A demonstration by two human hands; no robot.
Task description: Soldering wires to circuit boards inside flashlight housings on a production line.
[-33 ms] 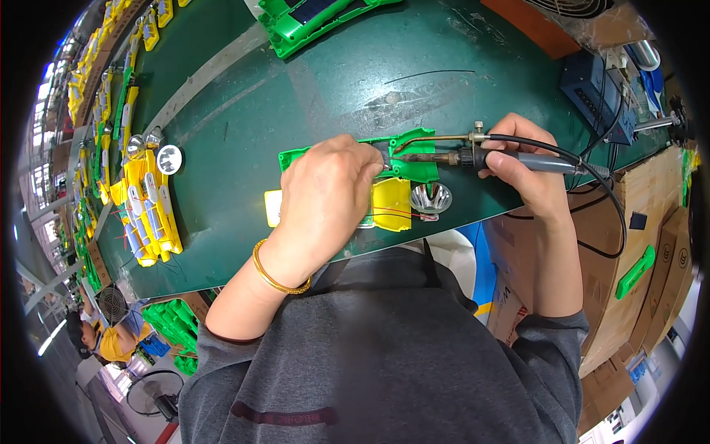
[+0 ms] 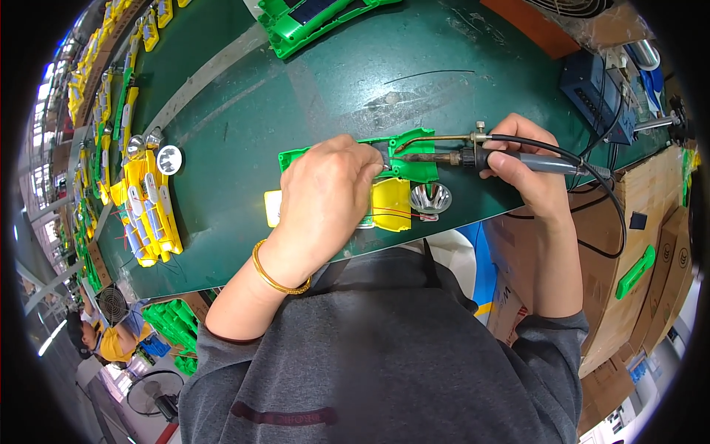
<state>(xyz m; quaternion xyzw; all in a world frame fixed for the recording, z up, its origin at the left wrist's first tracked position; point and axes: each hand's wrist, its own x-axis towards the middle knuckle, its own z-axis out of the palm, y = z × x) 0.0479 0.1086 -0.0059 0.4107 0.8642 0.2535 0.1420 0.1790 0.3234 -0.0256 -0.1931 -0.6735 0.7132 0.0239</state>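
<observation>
On the dark green worktop (image 2: 481, 85), a soldering iron (image 2: 466, 157), gripped by the curled right hand (image 2: 543, 191), points its tip at a green plastic case (image 2: 420, 172). The left hand (image 2: 327, 189) partly covers that case (I cannot tell whether its fingertips pinch anything). Nearer the body lies a yellow case (image 2: 392, 206), a shiny reflector (image 2: 431, 197) just beside it.

I am finding only 1 hint of change: my right hand (image 2: 531, 169) is shifting, at most, a hair to the right, and the soldering iron (image 2: 467, 157) with its clamped brass tube (image 2: 447, 138) is going along. Any finer movement is staying too small to tell.
</observation>
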